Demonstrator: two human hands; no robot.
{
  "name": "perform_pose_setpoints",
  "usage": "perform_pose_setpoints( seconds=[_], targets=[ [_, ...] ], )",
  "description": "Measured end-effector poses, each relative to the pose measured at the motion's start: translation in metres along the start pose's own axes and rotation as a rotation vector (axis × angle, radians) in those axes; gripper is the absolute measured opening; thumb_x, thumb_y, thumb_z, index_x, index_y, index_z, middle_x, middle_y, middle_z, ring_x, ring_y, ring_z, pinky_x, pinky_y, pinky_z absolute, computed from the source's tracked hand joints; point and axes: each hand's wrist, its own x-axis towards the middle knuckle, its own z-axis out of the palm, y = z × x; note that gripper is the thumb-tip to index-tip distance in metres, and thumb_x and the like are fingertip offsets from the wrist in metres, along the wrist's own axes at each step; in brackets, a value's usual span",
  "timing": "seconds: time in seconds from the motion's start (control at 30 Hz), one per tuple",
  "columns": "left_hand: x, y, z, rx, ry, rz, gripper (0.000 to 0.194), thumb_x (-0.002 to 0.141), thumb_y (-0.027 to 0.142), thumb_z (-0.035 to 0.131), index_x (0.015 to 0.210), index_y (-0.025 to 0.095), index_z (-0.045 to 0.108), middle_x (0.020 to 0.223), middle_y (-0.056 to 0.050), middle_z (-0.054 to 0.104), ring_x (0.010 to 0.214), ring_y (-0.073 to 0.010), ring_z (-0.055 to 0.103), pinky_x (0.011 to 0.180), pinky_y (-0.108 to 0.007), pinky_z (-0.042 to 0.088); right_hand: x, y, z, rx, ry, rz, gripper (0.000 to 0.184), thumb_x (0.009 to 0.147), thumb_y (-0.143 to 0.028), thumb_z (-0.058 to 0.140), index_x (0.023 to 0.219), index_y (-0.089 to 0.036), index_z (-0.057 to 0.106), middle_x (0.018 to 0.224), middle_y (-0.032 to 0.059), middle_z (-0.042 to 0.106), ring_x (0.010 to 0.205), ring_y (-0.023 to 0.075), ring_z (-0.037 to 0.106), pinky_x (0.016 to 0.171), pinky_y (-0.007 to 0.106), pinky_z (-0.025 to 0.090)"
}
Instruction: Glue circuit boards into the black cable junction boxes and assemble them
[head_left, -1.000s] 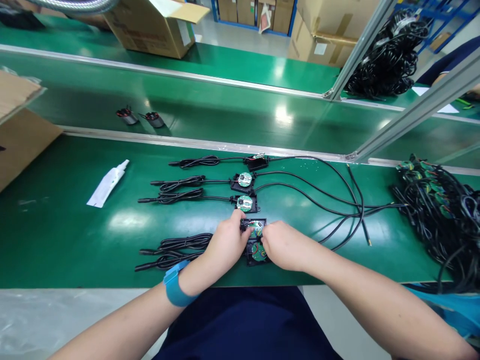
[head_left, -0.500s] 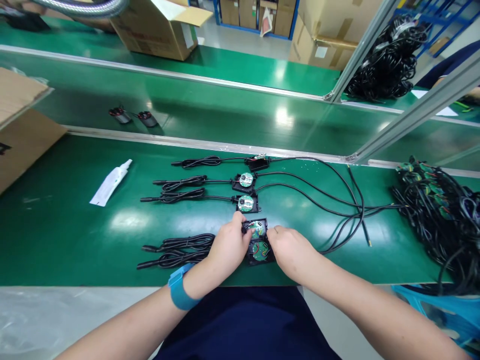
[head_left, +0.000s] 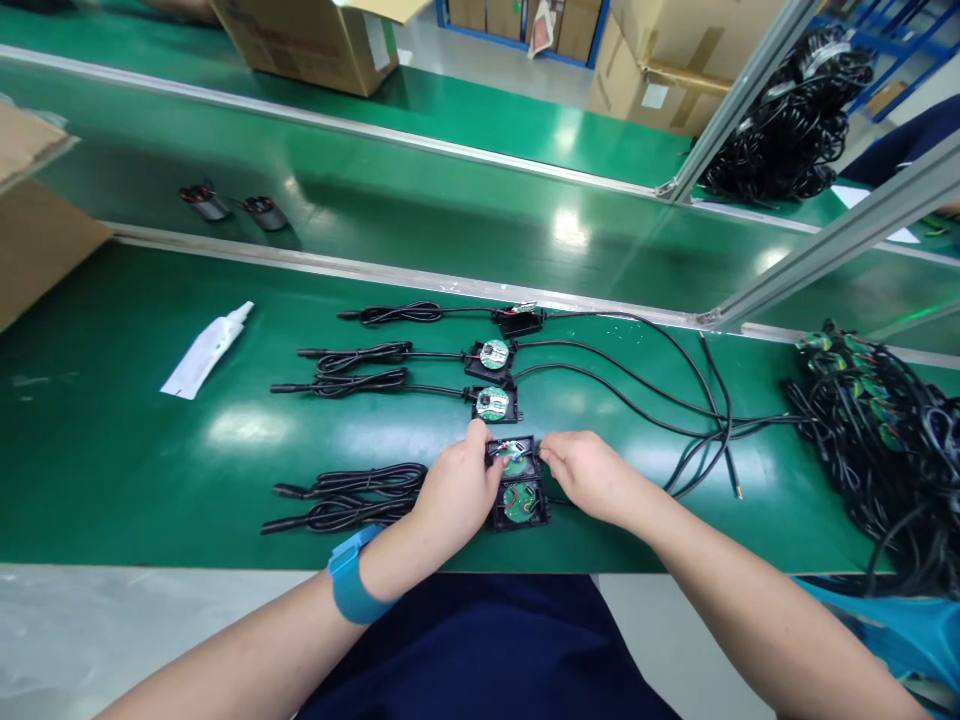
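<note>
My left hand (head_left: 459, 487) grips the left end of an open black plastic case (head_left: 531, 445), its thumb and fingers closed at the side where a lead enters. A round green circuit board (head_left: 516, 458) with small wires sits inside that case. At the case's right edge, my right hand (head_left: 592, 478) has its fingertips pinched together; what they hold is hidden. Right below lies a second open case (head_left: 541, 515) with a green board (head_left: 519, 502) in it. Above my left hand are two more cases with round boards, the nearer board (head_left: 492, 403) and the farther board (head_left: 494, 354).
Bundled black cables (head_left: 367, 485) extend left from the cases. A large cable heap (head_left: 892, 430) covers the right side. A white tube (head_left: 206, 352) lies at left, near a cardboard box (head_left: 49, 245). A metal post (head_left: 825, 235) rises at the back right.
My right hand has shifted slightly right, away from the lower case, so that case's right edge now shows. My left hand keeps its hold. The whole view has tilted slightly.
</note>
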Motion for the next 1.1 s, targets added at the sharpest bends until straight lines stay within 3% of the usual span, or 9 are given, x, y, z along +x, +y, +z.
perform_pose_setpoints(
  seconds=[0.27,0.47,0.53,0.63,0.73,0.83,0.93,1.1],
  targets=[
    [0.0,0.001,-0.001,0.0,-0.012,-0.018,0.019,0.091,0.023,0.058,0.106,0.018,0.047,0.086,-0.008,0.07,0.078,-0.0244,0.069,0.068,-0.032,0.05,0.009,-0.011,-0.014,-0.262,-0.134,-0.002,0.024,0.093,-0.015,0.045,0.084,-0.016,0.067,0.082,0.0093,0.071,0.069,0.0182,0.062,0.06,0.028,0.032],
    [0.0,0.004,-0.004,0.006,-0.028,-0.022,0.02,0.09,0.021,0.058,0.107,0.017,0.047,0.088,-0.009,0.07,0.082,-0.026,0.069,0.07,-0.034,0.05,0.025,-0.036,-0.026,-0.38,-0.296,0.101,0.02,0.085,-0.012,0.053,0.085,-0.013,0.073,0.087,0.0173,0.072,0.081,0.0266,0.068,0.066,0.032,0.041],
    [0.0,0.004,-0.004,0.013,-0.023,-0.024,0.02,0.09,0.021,0.058,0.107,0.017,0.047,0.087,-0.009,0.07,0.081,-0.0254,0.07,0.07,-0.033,0.05,0.025,-0.036,-0.028,-0.38,-0.278,0.108,0.018,0.085,-0.012,0.055,0.083,-0.013,0.073,0.09,0.0177,0.072,0.09,0.0281,0.066,0.074,0.034,0.043],
    [0.0,0.004,-0.003,0.026,-0.012,-0.026,0.021,0.09,0.022,0.059,0.108,0.017,0.048,0.086,-0.008,0.07,0.079,-0.025,0.07,0.07,-0.033,0.05,0.023,-0.027,-0.024,-0.218,-0.138,0.162,0.015,0.086,-0.025,0.059,0.084,-0.016,0.071,0.093,0.0126,0.072,0.097,0.0263,0.064,0.077,0.032,0.043],
    [-0.001,0.004,-0.001,0.039,-0.008,-0.023,0.021,0.091,0.022,0.058,0.109,0.016,0.048,0.085,-0.009,0.07,0.08,-0.0262,0.07,0.069,-0.033,0.05,0.025,-0.016,-0.014,0.023,-0.081,0.283,0.023,0.085,-0.041,0.064,0.082,-0.019,0.069,0.083,0.0046,0.072,0.078,0.0177,0.064,0.063,0.026,0.039],
    [-0.001,0.003,0.0,0.034,0.008,-0.022,0.022,0.091,0.022,0.058,0.109,0.016,0.047,0.087,-0.01,0.07,0.082,-0.0262,0.07,0.07,-0.033,0.05,0.03,-0.013,-0.007,0.038,-0.057,0.343,0.029,0.082,-0.048,0.069,0.074,-0.02,0.067,0.075,0.0021,0.07,0.069,0.0151,0.061,0.056,0.025,0.034],
    [-0.001,0.003,-0.001,0.025,0.007,-0.016,0.023,0.09,0.022,0.059,0.11,0.016,0.047,0.089,-0.01,0.07,0.082,-0.0258,0.07,0.07,-0.033,0.05,0.04,-0.018,-0.009,-0.037,-0.114,0.362,0.027,0.077,-0.047,0.074,0.074,-0.02,0.069,0.076,0.0032,0.071,0.072,0.0166,0.063,0.054,0.025,0.034],
    [0.002,0.001,-0.004,-0.01,-0.015,-0.002,0.024,0.089,0.021,0.061,0.109,0.015,0.049,0.085,-0.008,0.068,0.078,-0.0249,0.068,0.068,-0.033,0.047,0.054,-0.032,-0.02,-0.159,-0.259,0.402,0.041,0.071,-0.047,0.08,0.097,-0.017,0.073,0.095,0.0124,0.074,0.087,0.0239,0.069,0.062,0.028,0.045]
  ],
)
